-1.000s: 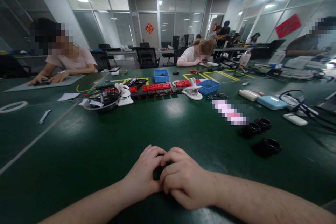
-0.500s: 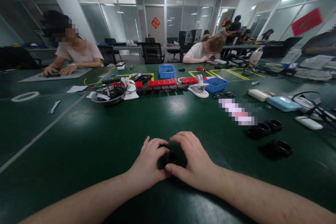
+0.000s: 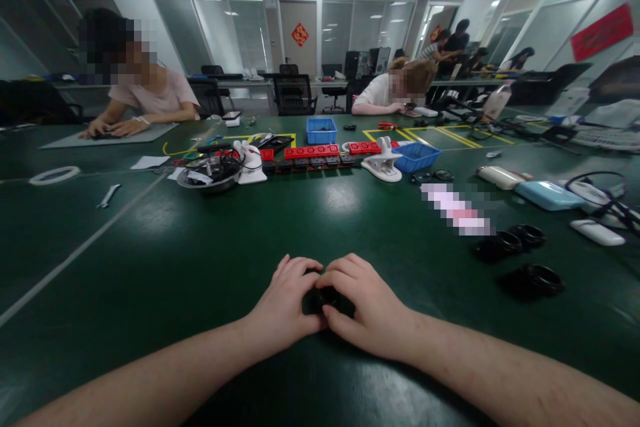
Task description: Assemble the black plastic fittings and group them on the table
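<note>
My left hand [image 3: 285,303] and my right hand [image 3: 365,303] rest together on the green table [image 3: 165,260], near its front edge. Between them they grip a small black round part [image 3: 324,296], mostly hidden by the curled fingers of both hands. Three black rings [image 3: 517,253] of similar look lie on the table to the right, out of my reach.
Across the middle stand a bowl of cables [image 3: 210,175], red power strips [image 3: 313,152], a white clamp [image 3: 383,163] and blue bins [image 3: 415,155]. Cases and cables [image 3: 575,200] lie at the right. A wrench [image 3: 107,195] lies at the left. Other people sit at the far side.
My fingers opened half a second ago, showing the black part, and have closed over it again. The view has tilted up slightly.
</note>
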